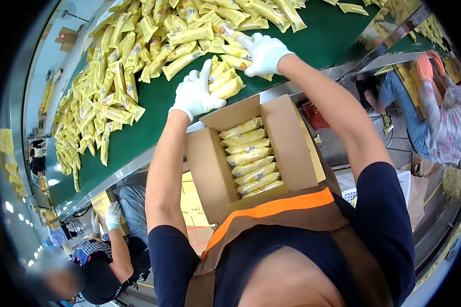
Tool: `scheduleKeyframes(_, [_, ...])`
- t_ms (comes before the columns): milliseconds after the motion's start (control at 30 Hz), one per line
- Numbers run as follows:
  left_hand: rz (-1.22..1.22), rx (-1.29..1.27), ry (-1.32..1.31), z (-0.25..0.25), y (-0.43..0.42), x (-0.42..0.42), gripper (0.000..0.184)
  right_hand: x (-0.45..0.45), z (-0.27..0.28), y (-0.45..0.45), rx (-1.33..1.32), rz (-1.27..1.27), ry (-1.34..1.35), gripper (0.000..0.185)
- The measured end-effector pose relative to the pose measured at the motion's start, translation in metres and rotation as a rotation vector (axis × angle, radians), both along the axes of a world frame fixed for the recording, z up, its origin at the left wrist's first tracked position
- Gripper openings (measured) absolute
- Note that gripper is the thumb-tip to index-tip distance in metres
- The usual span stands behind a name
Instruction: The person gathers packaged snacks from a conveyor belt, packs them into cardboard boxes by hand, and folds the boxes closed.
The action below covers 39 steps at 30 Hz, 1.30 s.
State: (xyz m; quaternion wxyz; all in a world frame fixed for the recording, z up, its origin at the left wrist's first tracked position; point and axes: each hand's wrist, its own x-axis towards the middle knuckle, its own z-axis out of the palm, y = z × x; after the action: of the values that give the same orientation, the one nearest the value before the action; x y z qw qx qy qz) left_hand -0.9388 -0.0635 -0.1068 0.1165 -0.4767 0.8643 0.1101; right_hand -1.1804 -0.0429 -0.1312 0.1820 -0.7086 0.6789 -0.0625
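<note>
My left hand point(193, 93), in a white glove, grips the left side of a small row of yellow snack packets point(225, 87) at the belt's near edge. Just to the right, my right hand point(266, 53), also gloved in white, has its thumb and fingers around more yellow packets point(236, 62); its grip is partly hidden. Below both hands, an open cardboard box point(205, 169) rests against my apron, its flaps spread. Inside it, several yellow packets point(251, 156) lie stacked in one row.
A large heap of yellow packets point(123, 66) covers much of the green conveyor belt point(153, 110). The belt's metal edge point(133, 166) runs between me and the heap. One co-worker point(107, 256) is at lower left, another point(440, 112) at right, each with a carton.
</note>
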Motion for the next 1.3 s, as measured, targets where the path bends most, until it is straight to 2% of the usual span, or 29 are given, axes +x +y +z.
scheduleKeyframes(33, [0.035,0.031,0.06,0.002,-0.003,0.006,0.125,-0.008,0.004,0.002,0.013,-0.025,-0.074,0.1])
scheduleKeyframes(100, [0.133,-0.072,0.362,-0.005,-0.006,0.046,0.122,-0.029,0.012,0.01,-0.02,-0.143,-0.456,0.114])
scheduleKeyframes(133, [0.284,0.03,0.577,0.011,0.004,0.059,0.12,-0.04,0.012,0.023,-0.107,-0.108,-0.775,0.103])
scheduleKeyframes(167, [0.382,0.193,0.88,0.028,0.014,0.071,0.117,-0.041,0.052,0.052,-0.039,-0.024,-0.998,0.099])
scheduleKeyframes(200, [0.469,0.395,1.029,0.058,0.03,0.075,0.109,-0.034,0.084,0.083,0.146,0.015,-1.087,0.094])
scheduleKeyframes(267, [0.492,0.824,1.411,0.076,0.059,0.093,0.092,-0.013,0.102,0.12,-0.153,0.466,-0.437,0.077])
scheduleKeyframes(300, [0.417,1.004,1.591,0.082,0.075,0.09,0.085,0.012,0.107,0.136,-0.152,0.649,-0.125,0.074])
scheduleKeyframes(333, [0.467,1.001,1.427,0.077,0.082,0.094,0.086,0.037,0.105,0.149,-0.054,0.778,0.116,0.07])
scheduleKeyframes(367, [0.504,0.99,1.268,0.067,0.087,0.096,0.086,0.056,0.088,0.16,-0.025,0.879,0.117,0.068])
scheduleKeyframes(433, [0.078,0.951,0.89,0.067,0.091,0.055,0.094,0.09,0.065,0.167,0.175,0.966,0.197,0.071])
scheduleKeyframes(467, [-0.145,0.897,0.743,0.067,0.094,0.035,0.098,0.1,0.056,0.165,0.391,0.913,0.041,0.071])
scheduleKeyframes(500, [-0.145,0.732,0.502,0.06,0.097,0.029,0.104,0.104,0.008,0.176,0.335,0.872,-0.247,0.061])
scheduleKeyframes(533, [-0.229,0.451,0.142,0.051,0.099,0.017,0.113,0.104,-0.019,0.189,0.208,0.854,-0.33,0.063])
scheduleKeyframes(567, [-0.228,0.5,0.159,0.041,0.104,0.012,0.112,0.104,-0.029,0.2,0.083,0.836,-0.412,0.064])
scheduleKeyframes(633, [-0.322,0.215,0.059,0.027,0.12,0.001,0.11,0.097,0.031,0.21,0.37,0.765,-0.163,0.067])
scheduleKeyframes(667, [-0.31,0.203,0.051,0.024,0.124,-0.003,0.108,0.089,0.029,0.218,0.279,0.789,-0.137,0.08])
scheduleKeyframes(733, [-0.287,0.174,0.042,0.018,0.129,-0.012,0.106,0.079,0.025,0.223,0.215,0.813,-0.118,0.078])
scheduleKeyframes(900, [-0.277,-0.131,0.044,-0.029,0.154,-0.016,0.091,0.073,0.024,0.223,0.155,0.89,-0.039,0.064])
scheduleKeyframes(967, [-0.312,-0.161,-0.14,-0.036,0.164,-0.025,0.083,0.063,0.042,0.193,0.307,1.046,-0.23,0.059])
scheduleKeyframes(1000, [-0.318,-0.181,-0.287,-0.038,0.169,-0.033,0.069,0.055,0.057,0.172,0.387,1.116,-0.321,0.056])
scheduleKeyframes(1033, [-0.272,-0.086,-0.22,-0.043,0.169,-0.035,0.062,0.047,0.083,0.149,0.401,0.963,-0.399,0.046])
scheduleKeyframes(1067, [-0.299,-0.062,-0.238,-0.047,0.166,-0.041,0.06,0.039,0.109,0.116,0.308,0.801,-0.671,0.04])
scheduleKeyframes(1100, [-0.326,-0.033,-0.26,-0.05,0.165,-0.042,0.057,0.037,0.114,0.081,0.16,0.699,-0.572,0.04])
scheduleKeyframes(1133, [-0.452,-0.363,0.204,-0.042,0.165,-0.027,0.035,0.027,0.097,0.046,-0.041,0.591,-0.53,0.042])
scheduleKeyframes(1167, [-0.485,-0.284,0.307,-0.014,0.158,-0.028,0.034,0.016,0.081,0.012,-0.225,0.464,-0.481,0.043])
scheduleKeyframes(1200, [-0.521,-0.247,0.405,0.006,0.143,-0.028,0.033,0.005,0.065,-0.031,-0.198,0.357,-0.394,0.056])
scheduleKeyframes(1233, [-0.557,-0.21,0.502,0.026,0.122,-0.027,0.033,-0.004,0.043,-0.074,-0.077,0.15,-0.382,0.077])
scheduleKeyframes(1267, [-0.431,-0.136,0.387,0.06,0.094,-0.024,0.038,-0.007,0.024,-0.11,-0.077,0.068,-0.35,0.088])
scheduleKeyframes(1300, [-0.325,-0.239,0.416,0.065,0.063,-0.016,0.041,-0.004,0.009,-0.134,-0.228,0.078,-0.258,0.091])
